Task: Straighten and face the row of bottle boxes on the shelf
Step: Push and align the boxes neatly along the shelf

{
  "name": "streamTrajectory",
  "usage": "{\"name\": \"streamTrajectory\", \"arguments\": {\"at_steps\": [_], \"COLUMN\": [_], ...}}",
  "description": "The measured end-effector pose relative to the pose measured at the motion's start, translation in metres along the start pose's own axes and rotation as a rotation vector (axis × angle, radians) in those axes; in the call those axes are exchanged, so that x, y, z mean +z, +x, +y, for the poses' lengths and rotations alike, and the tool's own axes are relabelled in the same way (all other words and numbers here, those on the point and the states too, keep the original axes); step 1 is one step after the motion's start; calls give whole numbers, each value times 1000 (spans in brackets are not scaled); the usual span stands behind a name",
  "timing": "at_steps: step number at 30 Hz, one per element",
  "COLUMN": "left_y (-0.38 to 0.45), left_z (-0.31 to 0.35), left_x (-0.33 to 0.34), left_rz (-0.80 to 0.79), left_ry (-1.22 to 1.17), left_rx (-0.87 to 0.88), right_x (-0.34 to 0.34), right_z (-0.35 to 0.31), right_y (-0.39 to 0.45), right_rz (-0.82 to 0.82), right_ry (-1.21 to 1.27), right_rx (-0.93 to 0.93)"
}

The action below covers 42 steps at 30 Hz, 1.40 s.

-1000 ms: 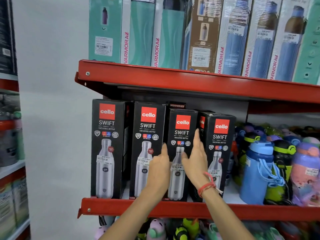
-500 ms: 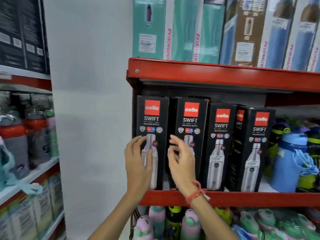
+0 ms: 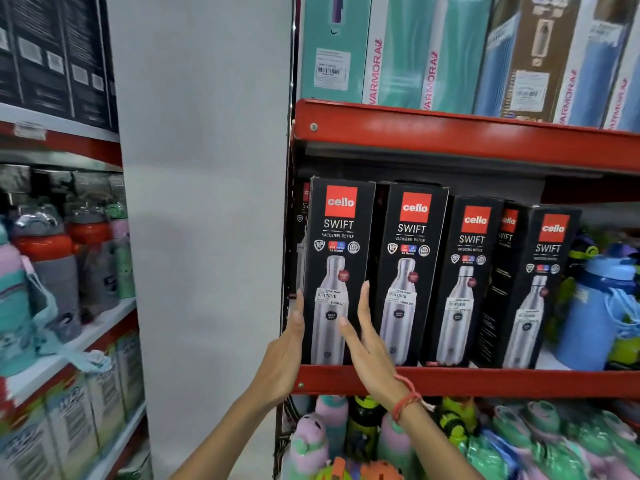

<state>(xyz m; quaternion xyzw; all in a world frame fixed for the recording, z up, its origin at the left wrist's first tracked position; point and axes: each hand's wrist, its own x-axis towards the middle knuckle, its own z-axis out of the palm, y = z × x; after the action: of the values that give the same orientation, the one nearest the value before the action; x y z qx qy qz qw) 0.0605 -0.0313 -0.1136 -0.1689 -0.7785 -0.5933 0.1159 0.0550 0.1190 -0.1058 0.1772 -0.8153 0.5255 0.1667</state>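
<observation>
Several black Cello Swift bottle boxes stand in a row on the red shelf [image 3: 485, 381]. My left hand [image 3: 287, 348] lies flat against the left side of the leftmost box [image 3: 341, 237]. My right hand [image 3: 367, 344] presses its right side, in the gap beside the second box [image 3: 412, 244], thumb across the front. The leftmost box faces forward at the shelf's front edge. The third box [image 3: 471, 244] and the end box [image 3: 549, 251] sit further back, angled slightly. Between them a box [image 3: 506, 237] shows mostly its side.
Another black box [image 3: 304, 202] hides behind the leftmost one. A blue bottle [image 3: 595, 306] and other coloured bottles stand right of the row. Teal and blue boxes [image 3: 398, 46] fill the shelf above. Small bottles [image 3: 381, 445] crowd the shelf below. A white pillar [image 3: 207, 202] stands left.
Both hands moved left along the row, from the third box past the second, and now clamp the leftmost box. My view also swung left.
</observation>
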Motion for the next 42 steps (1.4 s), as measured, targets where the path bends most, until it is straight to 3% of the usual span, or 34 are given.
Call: {"name": "streamTrajectory", "arguments": {"at_steps": [7,9,12,13,16,19,25,29,39,42], "left_y": [-8,-9,-10,-9,-7,-6,2,2,-13,-12], "left_z": [2,1,4,10,23,23,18,23,34,35], "left_x": [3,10,26,33,65,102,132,126,128,139], "left_rz": [39,131,506,555,316,81,9,88,167,371], "left_ry": [136,202,295,268,201,174,149,225,283,309], "left_rx": [-26,0,217,322,407,260,1,-31,-13,75], "right_x": [-6,-9,-22,-29,-52,-66,-76,-84,-100,-113], "right_z": [5,7,15,19,36,48,55,53,61,63], "right_y": [-5,-7,-11,-12,-12,-17,-23,-23,-33,-35], "right_rz": [-27,7,279,402,601,504,204,105,53,232], "right_ry": [-67,-104,-106,-104,-149,-217,-243,-299,-296,-261], "right_rx": [-35,-35,-84,-102,-53,58,121,149,70,32]}}
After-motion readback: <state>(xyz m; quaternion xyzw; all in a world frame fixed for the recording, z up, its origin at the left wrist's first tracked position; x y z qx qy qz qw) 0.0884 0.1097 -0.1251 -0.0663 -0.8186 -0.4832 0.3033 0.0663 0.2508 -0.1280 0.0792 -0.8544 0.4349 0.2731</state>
